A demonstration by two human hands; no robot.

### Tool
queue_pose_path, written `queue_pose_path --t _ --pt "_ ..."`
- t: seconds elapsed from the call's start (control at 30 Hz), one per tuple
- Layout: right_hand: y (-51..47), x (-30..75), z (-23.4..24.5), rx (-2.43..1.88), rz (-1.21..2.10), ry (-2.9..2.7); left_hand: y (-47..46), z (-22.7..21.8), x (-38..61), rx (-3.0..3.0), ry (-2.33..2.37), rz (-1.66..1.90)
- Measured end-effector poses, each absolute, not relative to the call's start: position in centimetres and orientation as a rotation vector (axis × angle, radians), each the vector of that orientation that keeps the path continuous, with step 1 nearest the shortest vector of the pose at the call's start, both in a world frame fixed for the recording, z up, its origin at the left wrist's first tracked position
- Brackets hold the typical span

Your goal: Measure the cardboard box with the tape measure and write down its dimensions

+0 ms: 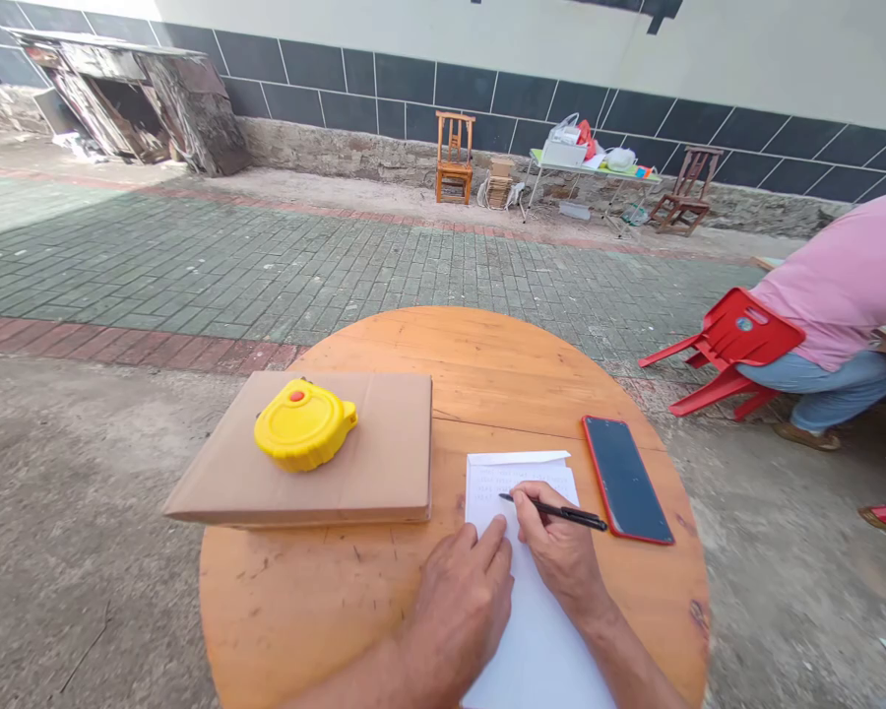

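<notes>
Between its fingertips my right hand grips a black pen, with the tip on a white sheet of paper. Several lines of small writing show near the top of the sheet, too faint to read. My left hand rests on the left side of the paper, fingers laid out on it and holding nothing. A phone with a red edge and dark screen lies right of the paper. On the left, a yellow tape measure sits on a closed cardboard box.
Everything lies on a round wooden table. A person in a pink top sits on a red plastic chair at the right. By the wall stand a wooden chair and a folding table holding bags.
</notes>
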State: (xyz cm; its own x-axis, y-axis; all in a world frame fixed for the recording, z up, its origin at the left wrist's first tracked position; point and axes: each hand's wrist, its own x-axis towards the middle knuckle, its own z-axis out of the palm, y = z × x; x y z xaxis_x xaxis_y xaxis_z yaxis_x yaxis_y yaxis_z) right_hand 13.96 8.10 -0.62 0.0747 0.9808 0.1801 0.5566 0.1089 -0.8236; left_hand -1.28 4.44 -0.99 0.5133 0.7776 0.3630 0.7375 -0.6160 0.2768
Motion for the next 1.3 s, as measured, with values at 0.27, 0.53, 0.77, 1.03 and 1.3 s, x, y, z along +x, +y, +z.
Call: queue_pose_path --t 0.27,0.53,0.77,1.03,1.3 --pt "8.11 13.94 -0.54 -1.552 0.669 -1.593 4.42 -0.93 -1.22 2.637 1.340 0.645" --pt "8.21 13.98 -0.42 -1.558 0.626 -1.622 4.49 -0.61 -1.25 2.621 1.333 0.611" --pt "8.12 13.99 -0.37 -1.559 0.647 -1.637 4.54 -0.65 -1.21 2.621 1.336 0.601" --pt "8.13 13.91 -0.18 -1.533 0.663 -1.627 4.34 -0.55 -1.31 2.631 1.328 0.618" --pt "8.16 13.93 -0.30 -1.510 0.661 -1.496 4.62 -0.76 -1.24 2.602 1.347 0.639"
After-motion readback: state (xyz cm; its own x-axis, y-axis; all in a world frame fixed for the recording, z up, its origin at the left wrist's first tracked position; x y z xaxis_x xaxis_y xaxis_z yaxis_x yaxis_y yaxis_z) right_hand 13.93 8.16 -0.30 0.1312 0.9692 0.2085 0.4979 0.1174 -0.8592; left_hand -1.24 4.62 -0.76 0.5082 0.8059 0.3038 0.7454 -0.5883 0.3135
